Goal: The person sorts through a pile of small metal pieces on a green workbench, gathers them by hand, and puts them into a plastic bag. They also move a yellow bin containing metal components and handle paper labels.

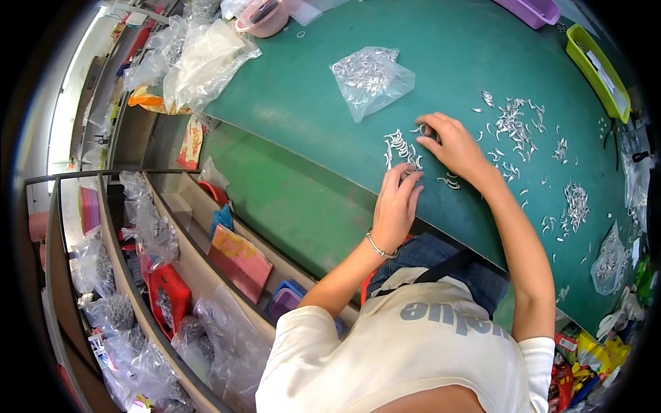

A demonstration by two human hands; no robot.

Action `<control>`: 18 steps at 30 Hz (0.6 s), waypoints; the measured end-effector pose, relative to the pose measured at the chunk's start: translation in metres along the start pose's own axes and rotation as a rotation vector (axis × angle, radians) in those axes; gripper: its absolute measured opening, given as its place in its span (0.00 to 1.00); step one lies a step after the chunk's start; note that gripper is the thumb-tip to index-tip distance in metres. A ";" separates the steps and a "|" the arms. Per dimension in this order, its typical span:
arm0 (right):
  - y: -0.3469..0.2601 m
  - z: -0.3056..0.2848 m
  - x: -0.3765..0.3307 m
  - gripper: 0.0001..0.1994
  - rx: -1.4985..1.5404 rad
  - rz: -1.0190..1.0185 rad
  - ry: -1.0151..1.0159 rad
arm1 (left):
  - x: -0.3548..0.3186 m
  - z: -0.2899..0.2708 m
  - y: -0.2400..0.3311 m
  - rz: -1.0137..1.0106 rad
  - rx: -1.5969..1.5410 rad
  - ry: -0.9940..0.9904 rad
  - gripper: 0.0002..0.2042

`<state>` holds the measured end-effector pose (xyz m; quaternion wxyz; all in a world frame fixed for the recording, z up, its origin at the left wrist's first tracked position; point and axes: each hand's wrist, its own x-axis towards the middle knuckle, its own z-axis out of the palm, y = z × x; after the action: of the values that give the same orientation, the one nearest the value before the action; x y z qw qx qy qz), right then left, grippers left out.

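My left hand (397,205), with a bracelet (379,248) at its wrist, is at the lower end of a small group of curved silvery metal pieces (397,146) on the table. Its fingers are bent and drawn together; whatever is between the tips is too small to make out. To the right, my right hand (454,146) has thumb and forefinger curled around one small curved piece (417,129), beside the same group. A few similar pieces lie just below my right wrist.
The green table (303,89) carries loose heaps of curved pieces (513,124) and another pile (575,205) at right. A clear bag of pieces (368,79) lies ahead. A lime tray (599,72) and purple bin (533,10) stand far right. Compartmented shelving (186,289) is at left.
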<state>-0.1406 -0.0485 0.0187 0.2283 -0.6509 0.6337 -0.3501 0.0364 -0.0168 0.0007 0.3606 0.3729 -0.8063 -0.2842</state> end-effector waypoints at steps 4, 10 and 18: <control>-0.002 -0.027 -0.029 0.13 0.003 0.056 -0.062 | 0.003 -0.013 -0.009 -0.056 0.179 0.090 0.15; -0.018 -0.015 -0.086 0.13 -0.210 -0.040 -0.019 | -0.008 -0.004 0.000 -0.008 0.157 -0.080 0.17; -0.026 -0.014 -0.096 0.11 -0.287 -0.063 0.043 | -0.008 -0.010 0.012 -0.066 0.110 -0.085 0.18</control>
<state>-0.1293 0.0505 0.0315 0.1083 -0.6888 0.6612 -0.2769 0.0435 -0.0056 0.0121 0.2953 0.4060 -0.8227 -0.2667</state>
